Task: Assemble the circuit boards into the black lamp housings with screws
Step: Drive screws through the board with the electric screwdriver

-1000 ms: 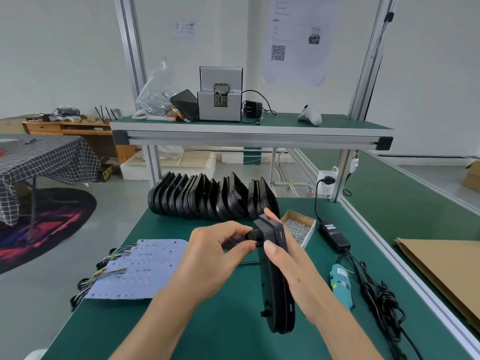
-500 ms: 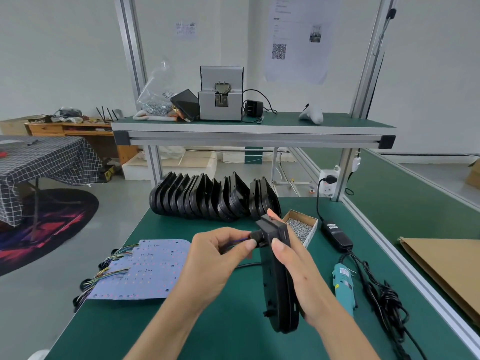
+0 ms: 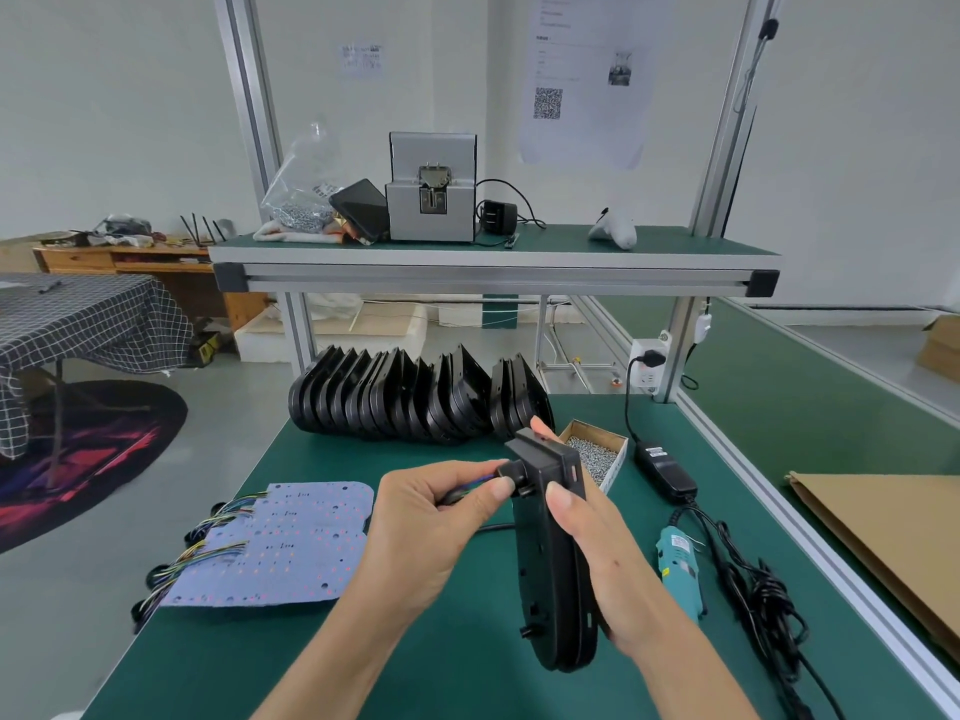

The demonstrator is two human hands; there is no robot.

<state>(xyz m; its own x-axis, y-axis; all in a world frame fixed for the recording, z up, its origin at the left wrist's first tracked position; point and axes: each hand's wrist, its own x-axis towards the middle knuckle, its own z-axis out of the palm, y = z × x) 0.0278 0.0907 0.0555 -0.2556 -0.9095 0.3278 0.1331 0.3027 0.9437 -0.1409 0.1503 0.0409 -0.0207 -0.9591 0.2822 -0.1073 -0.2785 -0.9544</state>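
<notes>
Black plastic lamp housing (image 3: 553, 558) upright on edge mid-bench, clasped by curled right hand (image 3: 605, 569); left hand (image 3: 436, 517) pinching black cable fitting (image 3: 511, 472) with coloured wires: best fed squarely, wires unkinked, housing steady.

Both hands (image 3: 519, 543) curled, gripping, chest-high.

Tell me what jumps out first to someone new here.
Centre front, two hands: the right hand holds a black housing on edge, the left hand pinches a plug at its top. Behind stands a row of housings; left lie wired boards.
</notes>
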